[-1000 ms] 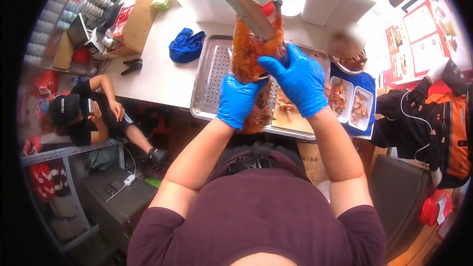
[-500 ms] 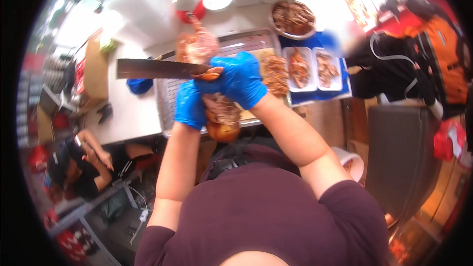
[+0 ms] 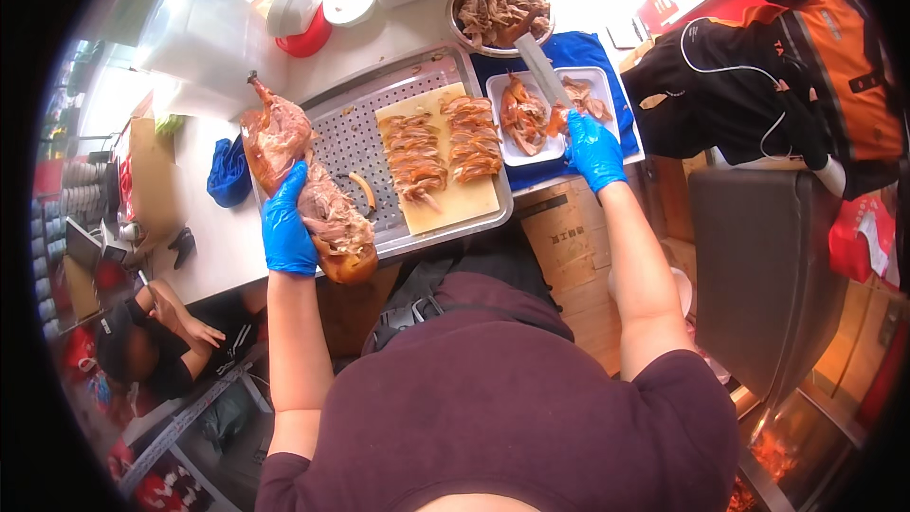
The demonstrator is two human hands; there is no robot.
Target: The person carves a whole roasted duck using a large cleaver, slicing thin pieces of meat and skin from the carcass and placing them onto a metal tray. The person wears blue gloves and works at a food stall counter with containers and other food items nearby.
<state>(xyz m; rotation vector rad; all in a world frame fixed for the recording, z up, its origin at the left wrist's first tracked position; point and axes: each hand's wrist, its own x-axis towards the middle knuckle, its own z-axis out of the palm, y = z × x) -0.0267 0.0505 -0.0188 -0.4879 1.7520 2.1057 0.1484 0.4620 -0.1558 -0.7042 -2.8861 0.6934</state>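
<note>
My left hand (image 3: 287, 228), in a blue glove, is closed around a partly carved roast duck (image 3: 332, 204) above the left end of a perforated metal tray (image 3: 332, 123). Bare meat shows on the duck's side, with browned skin at its lower end. My right hand (image 3: 595, 154), also gloved, grips a cleaver (image 3: 541, 68), its handle hidden in the fist. The blade points up and left over a white tray (image 3: 518, 159) of meat. A reddish piece of meat (image 3: 557, 119) is beside my fingers; whether I hold it too is unclear.
Sliced duck (image 3: 413, 159) lies in two rows on a yellow cutting board (image 3: 450, 213). A metal bowl (image 3: 457, 24) of meat pieces stands behind, a blue towel (image 3: 573, 45) under the white tray. One person (image 3: 142, 341) is at lower left, another in black and orange (image 3: 758, 85) at right.
My hands have parted. The right has carried the cleaver rightward to the white tray, uncovering the cutting board. The left has moved left with the duck.
</note>
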